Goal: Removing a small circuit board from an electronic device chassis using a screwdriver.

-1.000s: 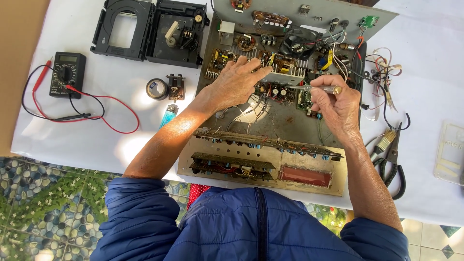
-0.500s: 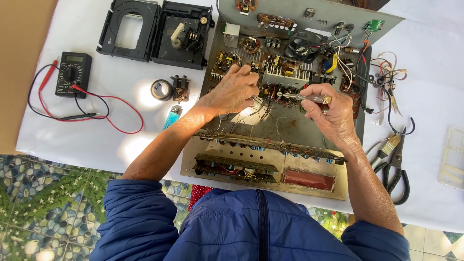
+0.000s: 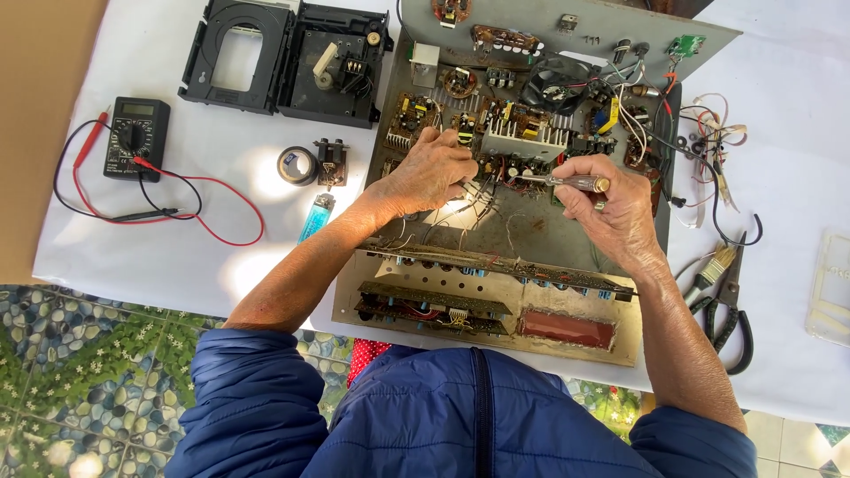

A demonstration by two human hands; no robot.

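Far left on the white-covered tabletop (image 3: pixel 195 265): black digital multimeter with round dial (image 3: pixel 135 137), its red and black test leads (image 3: pixel 208 199) looping right. Above, black plastic disc-drive tray assembly (image 3: pixel 288 57), opened in 2 halves. Below it, small roll of black tape (image 3: pixel 296 165) just beside a small black switch part (image 3: pixel 331 163). Blue translucent lighter (image 3: pixel 315 218) lies near my left forearm.

Centre: open grey metal electronics chassis with green and brown circuit boards (image 3: pixel 496 221), lying flat, front panel toward me. My left hand (image 3: pixel 429 173) rests palm down on the boards at the chassis left-middle, fingers (image 3: pixel 460 164) curled narrow and pressed among loose wires; cannot tell if they pinch any 1 wire. A silver finned heat sink (image 3: pixel 522 137) sits just right of those fingertips, dark round fan (image 3: pixel 558 84) above it.

My right hand (image 3: pixel 615 212) is closed around a slim screwdriver-like tool with clear amber handle (image 3: pixel 571 182), held roughly level, metal tip pointing left toward the boards near my left fingertips. Tip contact unclear.

Right of chassis: tangle of coloured wires (image 3: pixel 708 133), then black-handled pliers (image 3: pixel 730 305) beside a small bristle brush (image 3: pixel 713 265). Clear plastic piece (image 3: pixel 832 292) at the far right edge.
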